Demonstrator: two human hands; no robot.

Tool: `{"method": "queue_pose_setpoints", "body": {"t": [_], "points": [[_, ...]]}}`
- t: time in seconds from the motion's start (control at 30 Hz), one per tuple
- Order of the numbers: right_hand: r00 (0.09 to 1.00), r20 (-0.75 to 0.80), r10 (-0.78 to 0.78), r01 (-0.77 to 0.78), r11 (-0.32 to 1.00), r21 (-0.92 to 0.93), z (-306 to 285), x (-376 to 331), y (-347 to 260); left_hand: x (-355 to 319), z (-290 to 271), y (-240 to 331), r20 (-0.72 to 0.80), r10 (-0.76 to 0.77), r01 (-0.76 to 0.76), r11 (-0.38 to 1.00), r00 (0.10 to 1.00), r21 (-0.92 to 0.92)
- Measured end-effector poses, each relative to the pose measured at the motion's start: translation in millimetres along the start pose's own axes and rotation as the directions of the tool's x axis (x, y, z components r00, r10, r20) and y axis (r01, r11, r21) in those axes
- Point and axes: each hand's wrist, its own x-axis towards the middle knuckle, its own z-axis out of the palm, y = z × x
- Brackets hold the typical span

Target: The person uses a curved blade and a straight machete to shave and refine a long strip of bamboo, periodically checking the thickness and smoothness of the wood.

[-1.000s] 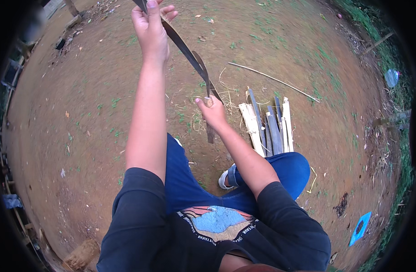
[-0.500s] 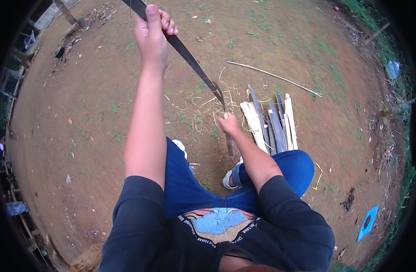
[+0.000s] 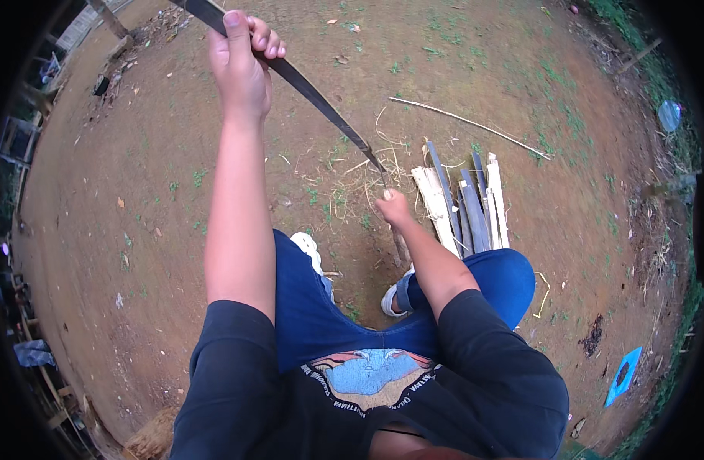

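Note:
My left hand point(image 3: 243, 65) is closed around a long dark strip point(image 3: 315, 97), apparently split bamboo or wood, thumb along its top. The strip slants down to the right, and its upper end runs out of view. Between my knees, my right hand point(image 3: 393, 207) grips a knife with a long wooden handle point(image 3: 402, 249). Its narrow blade point(image 3: 384, 179) meets the strip's lower end, seen nearly edge-on. Thin pale shavings point(image 3: 344, 180) lie on the ground around the blade.
Beside my right knee lies a bundle of pale and dark strips point(image 3: 478, 218). A thin stick point(image 3: 470, 126) rests on the dirt beyond it. Farther right are a blue sheet point(image 3: 623, 376) and a clear plastic bag point(image 3: 669, 116) by the grass edge. Wooden posts point(image 3: 109, 19) stand far left.
My left hand has moved left with the strip's upper part. The knife blade, which showed its curve broadside earlier, now appears nearly edge-on at the strip's lower end.

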Motion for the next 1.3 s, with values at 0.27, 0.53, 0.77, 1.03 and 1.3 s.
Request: {"method": "queue_pose_setpoints", "body": {"t": [0.27, 0.53, 0.77, 1.03, 1.3], "points": [[0.983, 0.104, -0.151, 0.118, 0.955, 0.27, 32, -37, -173, 3, -1, -2, -0.181, -0.021, 0.016, 0.999, 0.983, -0.031], [0.987, 0.018, 0.158, -0.147, 0.95, -0.277, -18, -7, 24, -3, -10, 5, 0.028, -0.037, 0.038, 0.999, 0.999, -0.027], [0.995, -0.014, 0.099, -0.099, 0.995, 0.01, 7, -25, 6, 12, -30, 15, -0.034, -0.01, 0.009, 1.0, 0.999, -0.021], [0.974, 0.087, -0.21, 0.192, 0.964, 0.183, 45, -92, -159, 29, -114, 26, -0.252, 0.01, 0.0, 0.999, 0.968, 0.04], [0.986, 0.127, 0.109, -0.085, 0.98, -0.182, 19, -49, 14, 17, -92, 19, -0.364, 0.018, 0.003, 0.998, 0.931, 0.058]]}}
